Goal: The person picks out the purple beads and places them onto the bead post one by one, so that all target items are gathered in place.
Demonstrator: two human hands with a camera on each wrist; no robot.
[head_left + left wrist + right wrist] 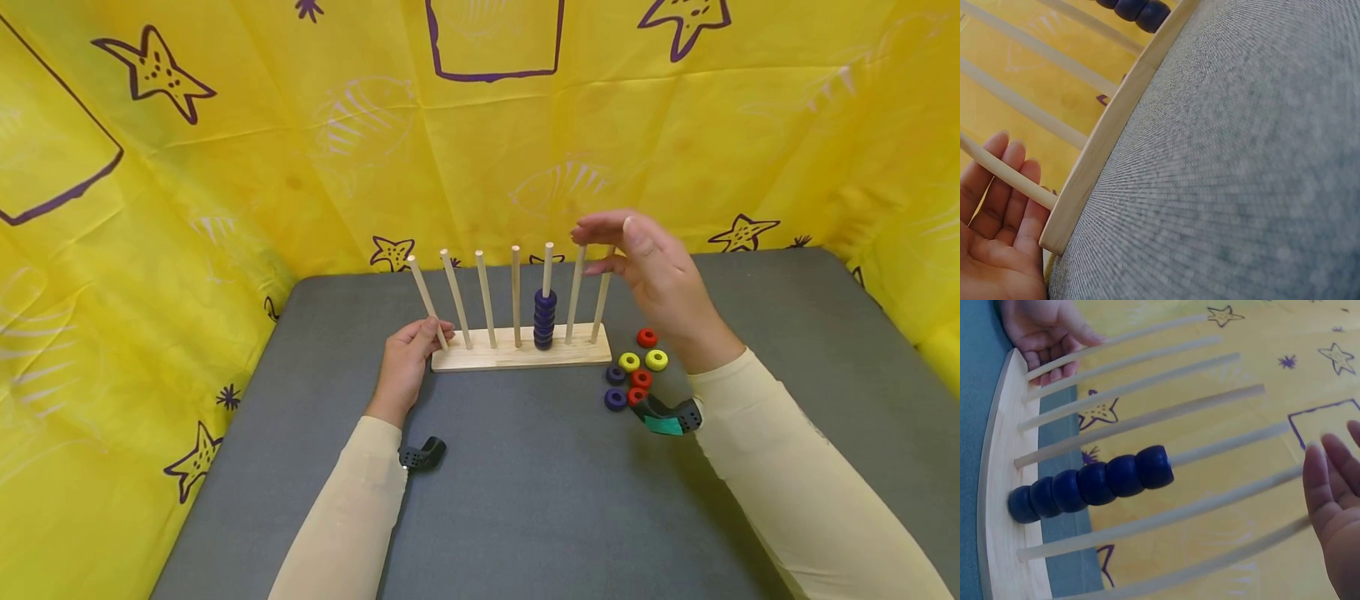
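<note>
A wooden rack with a flat base (pixel 487 358) and several upright pegs stands on the grey table. Several dark blue rings (pixel 1092 483) are stacked on one peg right of the middle, reaching a little over halfway up. My left hand (pixel 408 358) holds the leftmost peg (pixel 1016 178) low down, thumb in front and fingers behind it. My right hand (pixel 660 275) is raised at the tops of the two rightmost pegs, fingers spread from the thumb, with nothing seen between them. In the right wrist view, its fingers (pixel 1319 481) overlap those peg ends; contact is unclear.
Loose rings lie on the table right of the base: red ones (pixel 647 337), yellow ones (pixel 656 360) and blue ones (pixel 616 399), partly behind the right wrist's camera mount (pixel 667 417). A yellow patterned cloth (pixel 480 125) hangs behind the grey table (pixel 510 483).
</note>
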